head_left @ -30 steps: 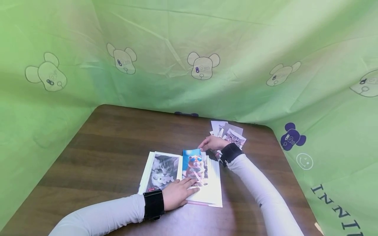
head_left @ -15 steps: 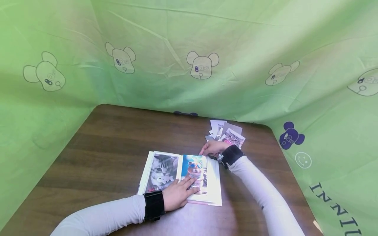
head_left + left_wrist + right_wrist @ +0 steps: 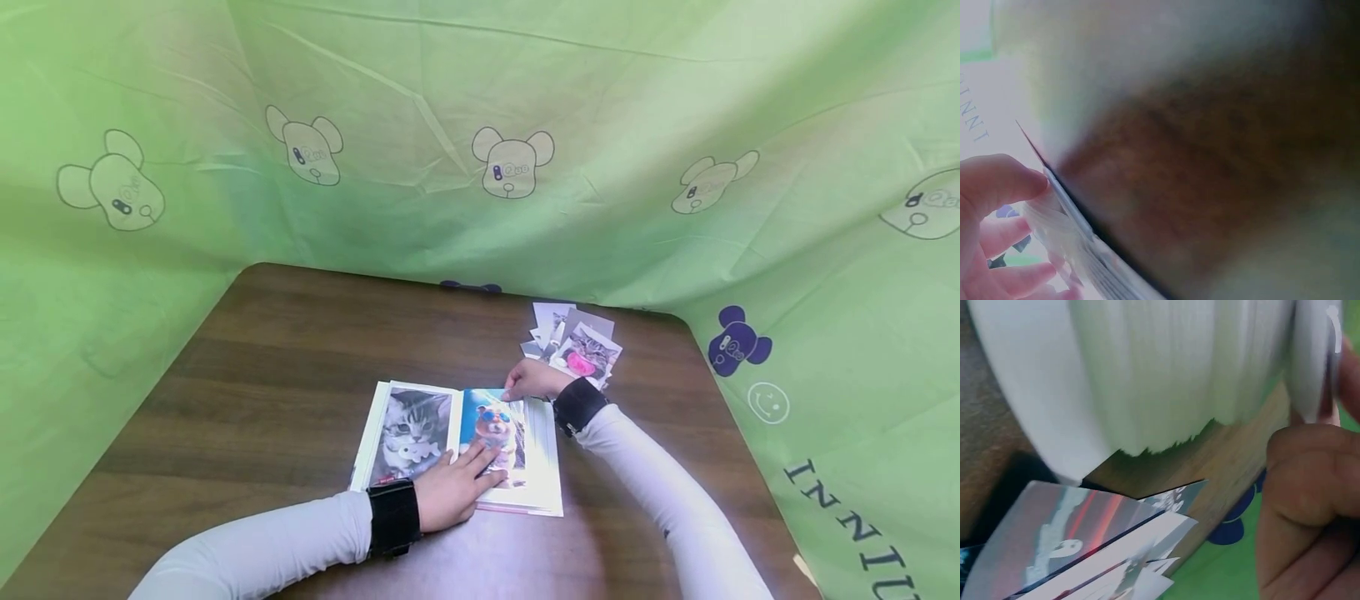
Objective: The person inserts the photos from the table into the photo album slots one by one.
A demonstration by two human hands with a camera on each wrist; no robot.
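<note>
Hamster photo (image 3: 495, 422) slid lower; our right hand (image 3: 536, 379) pinches its top edge, left hand (image 3: 452, 493) spread on the album (image 3: 543, 475), so feed it straight.

From the head we look forward and down at the book (image 3: 544, 483); both wrist cameras share its pages (image 3: 1172, 375) close up.

The left hand (image 3: 1007, 231), fingers spread, has its thumb at the edge of layered pages (image 3: 1100, 262), beside a brown blur, probably the table (image 3: 1210, 156).
</note>
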